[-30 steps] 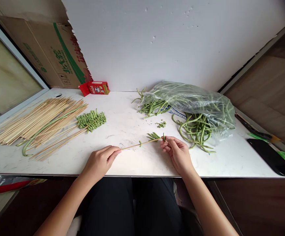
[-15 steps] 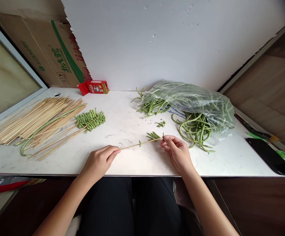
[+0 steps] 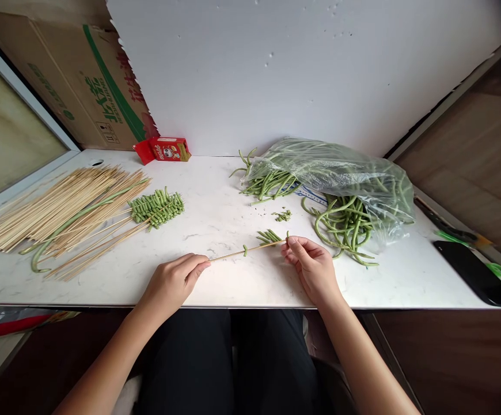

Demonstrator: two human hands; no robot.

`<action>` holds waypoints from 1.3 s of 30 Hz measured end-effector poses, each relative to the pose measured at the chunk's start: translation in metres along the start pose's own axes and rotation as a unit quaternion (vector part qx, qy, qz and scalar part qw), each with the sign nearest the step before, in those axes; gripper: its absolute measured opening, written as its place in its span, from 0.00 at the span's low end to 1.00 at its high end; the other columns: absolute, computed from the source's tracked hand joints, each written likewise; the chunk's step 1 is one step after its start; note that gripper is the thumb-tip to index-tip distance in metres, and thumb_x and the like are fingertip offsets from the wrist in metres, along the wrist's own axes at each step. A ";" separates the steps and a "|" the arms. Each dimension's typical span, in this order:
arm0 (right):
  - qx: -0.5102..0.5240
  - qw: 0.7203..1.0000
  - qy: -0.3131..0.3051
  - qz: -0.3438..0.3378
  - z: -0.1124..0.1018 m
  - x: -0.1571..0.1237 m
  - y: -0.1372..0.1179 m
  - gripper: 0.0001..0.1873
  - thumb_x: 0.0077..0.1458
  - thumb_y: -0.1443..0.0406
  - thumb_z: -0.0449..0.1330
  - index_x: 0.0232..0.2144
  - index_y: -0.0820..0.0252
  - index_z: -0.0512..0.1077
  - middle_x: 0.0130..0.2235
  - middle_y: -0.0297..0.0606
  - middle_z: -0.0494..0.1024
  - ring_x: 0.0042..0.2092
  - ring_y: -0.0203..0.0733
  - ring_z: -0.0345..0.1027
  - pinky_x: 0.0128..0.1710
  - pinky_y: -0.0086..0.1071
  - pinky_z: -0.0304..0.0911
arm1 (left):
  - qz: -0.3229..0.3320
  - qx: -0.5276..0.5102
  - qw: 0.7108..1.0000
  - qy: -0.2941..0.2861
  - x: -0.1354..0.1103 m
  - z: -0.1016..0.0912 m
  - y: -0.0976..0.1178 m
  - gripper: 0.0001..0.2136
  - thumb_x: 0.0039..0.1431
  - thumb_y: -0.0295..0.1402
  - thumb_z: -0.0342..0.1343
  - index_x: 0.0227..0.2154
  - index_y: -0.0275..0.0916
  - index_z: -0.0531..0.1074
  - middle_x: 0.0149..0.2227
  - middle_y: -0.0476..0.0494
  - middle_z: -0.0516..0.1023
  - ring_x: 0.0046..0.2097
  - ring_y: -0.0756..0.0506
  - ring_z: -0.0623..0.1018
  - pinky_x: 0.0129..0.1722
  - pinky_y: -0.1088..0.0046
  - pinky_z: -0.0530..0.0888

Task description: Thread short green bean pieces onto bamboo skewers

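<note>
A thin bamboo skewer (image 3: 228, 255) stretches between my two hands just above the table. My left hand (image 3: 173, 282) is closed on its left end. At the other end, my right hand (image 3: 311, 268) pinches a short green bean piece (image 3: 287, 234) at the skewer's tip. One cut bean piece (image 3: 245, 250) is threaded partway along the skewer. Behind the tip lies a small bunch of cut bean pieces (image 3: 268, 236), and farther back a little heap of bean ends (image 3: 282, 215). To the left, finished skewers packed with bean pieces (image 3: 158, 207) lie side by side.
Many bare skewers (image 3: 56, 204) lie at the left with a long bean (image 3: 71, 223) across them. Long green beans (image 3: 348, 222) spill from a clear plastic bag (image 3: 341, 167) at the right. A red box (image 3: 170, 149) stands at the back; a black phone (image 3: 477, 274) lies far right.
The view has shifted slightly. Both hands keep the same hold on the skewer, and the threaded piece stays in about the same spot.
</note>
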State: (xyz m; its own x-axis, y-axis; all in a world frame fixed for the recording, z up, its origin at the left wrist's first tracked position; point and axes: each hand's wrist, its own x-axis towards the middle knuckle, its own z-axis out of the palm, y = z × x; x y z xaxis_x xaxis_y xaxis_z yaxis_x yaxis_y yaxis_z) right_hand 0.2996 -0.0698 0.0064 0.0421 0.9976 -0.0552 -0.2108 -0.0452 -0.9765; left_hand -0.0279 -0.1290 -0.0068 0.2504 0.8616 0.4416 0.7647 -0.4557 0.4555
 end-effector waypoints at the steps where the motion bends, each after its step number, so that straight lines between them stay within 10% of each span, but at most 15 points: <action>1: 0.003 1.000 -0.001 -0.001 0.000 0.000 0.000 0.16 0.55 0.51 0.75 0.35 0.56 0.84 0.36 0.42 0.83 0.37 0.44 0.73 0.35 0.35 0.71 | 0.000 -0.001 1.000 0.002 0.000 0.000 0.000 0.08 0.76 0.34 0.53 0.44 0.42 0.79 0.39 0.46 0.85 0.38 0.47 0.83 0.39 0.73 0.75; 39: 0.013 1.000 -0.017 -0.013 -0.004 -0.001 0.000 0.14 0.54 0.53 0.77 0.34 0.56 0.84 0.32 0.37 0.81 0.29 0.38 0.65 0.31 0.34 0.65 | 0.016 -0.024 1.000 0.007 0.001 -0.002 -0.001 0.06 0.74 0.31 0.56 0.42 0.41 0.79 0.40 0.48 0.86 0.38 0.49 0.84 0.41 0.75 0.76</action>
State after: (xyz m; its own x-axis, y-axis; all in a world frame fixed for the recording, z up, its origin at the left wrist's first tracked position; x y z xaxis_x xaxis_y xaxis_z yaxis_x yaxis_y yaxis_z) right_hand 0.3032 -0.0709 0.0060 0.0150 0.9997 -0.0217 -0.2348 -0.0176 -0.9719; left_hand -0.0294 -0.1285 -0.0054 0.2657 0.8427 0.4682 0.7273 -0.4940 0.4765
